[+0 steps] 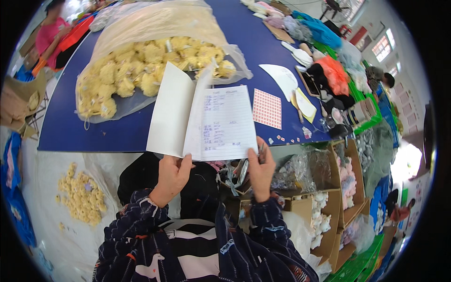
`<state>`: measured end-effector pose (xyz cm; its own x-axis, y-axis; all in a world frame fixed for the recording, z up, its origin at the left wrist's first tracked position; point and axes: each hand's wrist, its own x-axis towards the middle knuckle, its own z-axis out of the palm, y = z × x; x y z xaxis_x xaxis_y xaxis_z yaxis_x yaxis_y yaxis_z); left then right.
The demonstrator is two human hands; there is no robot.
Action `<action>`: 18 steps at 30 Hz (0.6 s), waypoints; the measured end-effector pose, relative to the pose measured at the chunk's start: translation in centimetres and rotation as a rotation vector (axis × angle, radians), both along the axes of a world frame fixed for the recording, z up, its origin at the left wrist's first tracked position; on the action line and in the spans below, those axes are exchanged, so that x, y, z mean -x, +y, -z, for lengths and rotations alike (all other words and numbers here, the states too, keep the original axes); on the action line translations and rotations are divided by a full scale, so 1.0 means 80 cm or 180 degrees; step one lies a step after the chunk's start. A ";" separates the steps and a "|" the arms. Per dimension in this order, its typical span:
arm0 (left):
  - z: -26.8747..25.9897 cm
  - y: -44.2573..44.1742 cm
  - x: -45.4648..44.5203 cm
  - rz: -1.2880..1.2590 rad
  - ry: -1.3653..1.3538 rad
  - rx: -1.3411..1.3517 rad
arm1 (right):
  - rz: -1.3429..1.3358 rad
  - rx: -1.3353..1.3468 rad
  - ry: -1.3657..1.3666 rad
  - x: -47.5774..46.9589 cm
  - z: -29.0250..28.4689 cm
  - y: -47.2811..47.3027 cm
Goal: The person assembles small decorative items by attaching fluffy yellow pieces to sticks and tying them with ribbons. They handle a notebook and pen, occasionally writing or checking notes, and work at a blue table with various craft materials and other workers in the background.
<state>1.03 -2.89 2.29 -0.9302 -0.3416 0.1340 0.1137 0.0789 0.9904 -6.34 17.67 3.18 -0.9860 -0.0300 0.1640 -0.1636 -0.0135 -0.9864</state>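
Note:
An open notebook [229, 120] with handwriting on its lined right page is held up over the table's near edge. My left hand [172, 178] pinches its lower edge near the spine, below the blank left side. At the lower right corner, my right hand [261, 169] grips the page edge; a thin pen-like object shows by its fingers. One leaf stands partly raised and blurred at the top. Behind the notebook lies a translucent plastic bag [158, 21], with many fluffy yellow plush pieces [141, 67] at its mouth.
On the blue table [70, 137] lie a sheet of red-printed stickers [267, 108], white card templates [280, 77] and a phone-like device [307, 81]. Cardboard boxes [326, 225] of plush pieces stand at right. More yellow pieces [82, 197] lie on the floor covering. A person in pink [49, 38] sits far left.

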 end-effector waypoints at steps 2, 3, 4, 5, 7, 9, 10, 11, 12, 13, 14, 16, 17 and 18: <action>-0.005 -0.003 -0.003 0.0372 -0.0362 -0.0978 | 0.0070 -0.0715 0.0116 0.017 0.004 0.025; -0.008 -0.003 -0.006 0.0379 -0.0515 -0.1250 | 0.0153 -0.1195 0.0120 0.025 0.004 0.038; -0.012 -0.004 -0.009 0.0380 -0.0660 -0.1524 | 0.0278 -0.1896 -0.0183 0.032 -0.016 0.042; -0.013 -0.004 -0.010 0.0385 -0.0806 -0.1799 | 0.0370 -0.2300 -0.0051 0.042 -0.027 0.048; -0.012 -0.002 -0.010 0.0488 -0.0882 -0.1974 | 0.0675 -0.2531 0.0950 0.083 -0.022 0.078; -0.007 -0.001 -0.013 0.0545 -0.0965 -0.2034 | 0.0705 -0.3158 0.0903 0.128 -0.038 0.088; -0.004 0.002 -0.012 0.0600 -0.0989 -0.2007 | 0.0768 -0.3117 0.1125 0.154 -0.032 0.098; -0.002 0.004 -0.011 0.0649 -0.1019 -0.1973 | 0.0827 -0.3067 0.1342 0.179 -0.022 0.105; -0.002 0.004 -0.013 0.0828 -0.1230 -0.1855 | 0.0840 -0.3303 0.1261 0.194 -0.023 0.106; -0.001 0.002 -0.014 0.1018 -0.1436 -0.1739 | 0.0858 -0.3546 0.1176 0.207 -0.023 0.110; -0.001 0.003 -0.016 0.1210 -0.1638 -0.1620 | 0.0928 -0.3425 0.1815 0.222 -0.009 0.120; -0.001 0.005 -0.021 0.1641 -0.1526 -0.0961 | 0.0858 -0.3456 0.1377 0.237 -0.014 0.125; -0.003 0.006 -0.026 0.1846 -0.1466 -0.0631 | 0.0815 -0.3464 0.1158 0.243 -0.017 0.126; -0.010 0.013 -0.030 0.1704 -0.1291 -0.0451 | 0.0922 -0.3371 0.1165 0.249 -0.017 0.130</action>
<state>3.46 -1.88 3.08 -0.9430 0.1906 -0.2727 -0.2812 -0.0184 0.9595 -26.28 28.09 4.56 -0.8771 -0.1039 0.4689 -0.3039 0.8762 -0.3742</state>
